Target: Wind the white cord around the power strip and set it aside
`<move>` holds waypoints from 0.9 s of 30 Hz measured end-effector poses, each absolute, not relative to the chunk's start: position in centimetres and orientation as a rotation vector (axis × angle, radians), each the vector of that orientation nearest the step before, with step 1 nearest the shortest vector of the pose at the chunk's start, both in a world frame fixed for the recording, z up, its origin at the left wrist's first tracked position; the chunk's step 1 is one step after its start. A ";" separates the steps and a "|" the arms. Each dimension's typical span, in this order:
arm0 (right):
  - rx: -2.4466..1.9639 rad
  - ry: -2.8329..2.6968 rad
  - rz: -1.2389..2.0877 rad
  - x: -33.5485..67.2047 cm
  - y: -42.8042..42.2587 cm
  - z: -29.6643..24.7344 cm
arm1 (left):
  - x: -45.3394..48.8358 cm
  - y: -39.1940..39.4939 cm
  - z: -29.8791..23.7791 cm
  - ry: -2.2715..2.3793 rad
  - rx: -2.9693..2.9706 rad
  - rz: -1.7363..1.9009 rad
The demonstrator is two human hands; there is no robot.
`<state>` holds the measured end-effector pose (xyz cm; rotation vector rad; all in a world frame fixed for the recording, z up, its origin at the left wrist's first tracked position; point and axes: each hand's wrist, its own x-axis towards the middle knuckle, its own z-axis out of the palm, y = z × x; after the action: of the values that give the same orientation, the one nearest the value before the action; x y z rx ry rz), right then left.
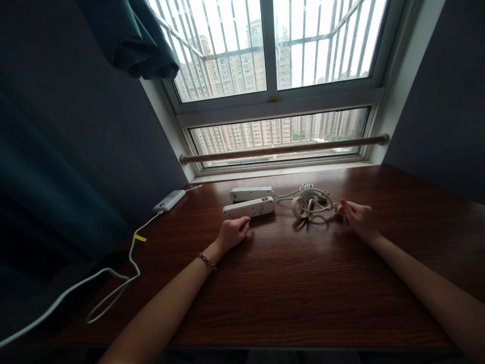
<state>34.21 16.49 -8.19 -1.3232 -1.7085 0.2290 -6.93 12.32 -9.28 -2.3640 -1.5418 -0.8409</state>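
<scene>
Two white power strips lie side by side on the dark wooden table. The front power strip (249, 208) has a red switch near its right end, and the rear power strip (251, 193) sits just behind it. My left hand (232, 232) is closed in a loose fist on the table, against or very near the front strip's near edge. Nothing shows between its fingers. Coiled white cords (307, 205) lie to the right of the strips. At their right end, my right hand (357, 217) pinches the plug (337, 207) of a cord, partly hidden by the fingers.
A white plugged-in device (170, 201) lies at the table's left edge, its white cable (133, 258) running down to the left with a yellow tag. Behind the table (303, 293) is a barred window with a horizontal rail (284, 150). A blue curtain (140, 40) hangs at left.
</scene>
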 end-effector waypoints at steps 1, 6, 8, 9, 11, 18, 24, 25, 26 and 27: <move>-1.324 -1.710 0.229 34.2 16.5 -8.2 | -6.9 12.3 -9.3 -1.541 -2.364 -0.841; -1.328 -1.709 0.230 34.1 16.5 -8.2 | -6.9 12.3 -9.2 -1.540 -2.365 -0.835; -1.326 -1.709 0.230 34.1 16.5 -8.1 | -6.9 12.3 -9.2 -1.541 -2.365 -0.835; -1.325 -1.709 0.230 34.1 16.5 -8.1 | -6.9 12.3 -9.2 -1.540 -2.367 -0.835; -1.325 -1.710 0.229 34.1 16.4 -8.1 | -6.9 12.3 -9.2 -1.539 -2.370 -0.836; -1.322 -1.712 0.222 34.1 16.6 -8.2 | -6.9 12.3 -9.2 -1.537 -2.377 -0.836; -1.323 -1.716 0.222 34.2 16.5 -8.1 | -6.9 12.3 -9.2 -1.547 -2.372 -0.832; -1.325 -1.714 0.221 34.2 16.5 -8.1 | -6.9 12.3 -9.2 -1.547 -2.371 -0.833; -1.327 -1.712 0.221 34.2 16.5 -8.2 | -6.9 12.3 -9.2 -1.546 -2.372 -0.833; -1.329 -1.711 0.222 34.2 16.5 -8.2 | -6.9 12.3 -9.2 -1.545 -2.372 -0.833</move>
<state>34.16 16.50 -8.17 -1.3288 -1.7106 0.2218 -6.86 12.27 -9.16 -2.3717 -1.5451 -0.8331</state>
